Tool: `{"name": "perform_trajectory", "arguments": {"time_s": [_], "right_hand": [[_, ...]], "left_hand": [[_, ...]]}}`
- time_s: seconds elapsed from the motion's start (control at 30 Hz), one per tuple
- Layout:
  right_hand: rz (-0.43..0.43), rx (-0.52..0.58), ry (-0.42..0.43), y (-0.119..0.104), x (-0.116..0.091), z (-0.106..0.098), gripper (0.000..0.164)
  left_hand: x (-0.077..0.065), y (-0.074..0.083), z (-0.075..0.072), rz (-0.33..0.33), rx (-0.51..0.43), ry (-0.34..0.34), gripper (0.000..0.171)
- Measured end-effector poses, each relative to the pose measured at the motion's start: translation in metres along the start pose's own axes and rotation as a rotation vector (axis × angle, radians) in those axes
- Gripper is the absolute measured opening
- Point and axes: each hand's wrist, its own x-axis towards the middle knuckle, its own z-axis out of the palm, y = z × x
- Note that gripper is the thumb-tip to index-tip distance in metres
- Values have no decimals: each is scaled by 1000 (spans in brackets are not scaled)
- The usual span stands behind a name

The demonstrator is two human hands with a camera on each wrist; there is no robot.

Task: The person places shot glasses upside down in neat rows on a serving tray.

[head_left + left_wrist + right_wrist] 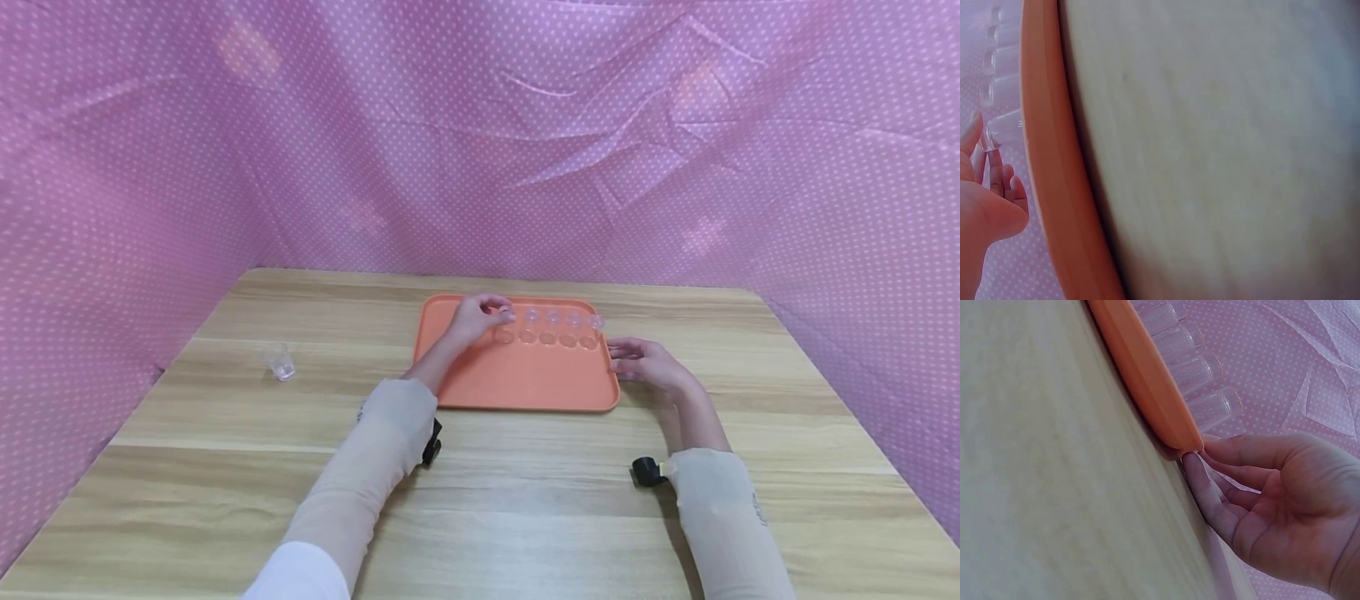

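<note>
An orange tray [528, 379] lies on the table, with several small clear cups [552, 327] standing in a row, apparently mouth down, along its far part. My left hand [476, 317] reaches over the tray from the left and pinches the upper end of the leftmost cup [1007, 127] between thumb and fingers. At the tray's right side, my right hand [651, 364] grips the rim [1175, 419], thumb and fingertip at its corner. The rightmost cup [1213, 407] stands just inside that rim.
Another clear cup [282, 365] stands alone on the wooden table [525, 517], left of the tray. Pink dotted cloth [480, 150] hangs behind the table and along both sides.
</note>
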Motion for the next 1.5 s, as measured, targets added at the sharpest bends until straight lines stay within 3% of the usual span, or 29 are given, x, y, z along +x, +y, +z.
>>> {"name": "perform_trajectory", "arguments": {"time_s": [1.2,1.5], "right_hand": [[-15,-14,-1,-2,-1,-2,52],[-5,-13,-1,-1,-2,-1,50]], "left_hand": [[3,2,7,-17,34,-22,24],[2,6,-8,-17,-3,-53,43]]}}
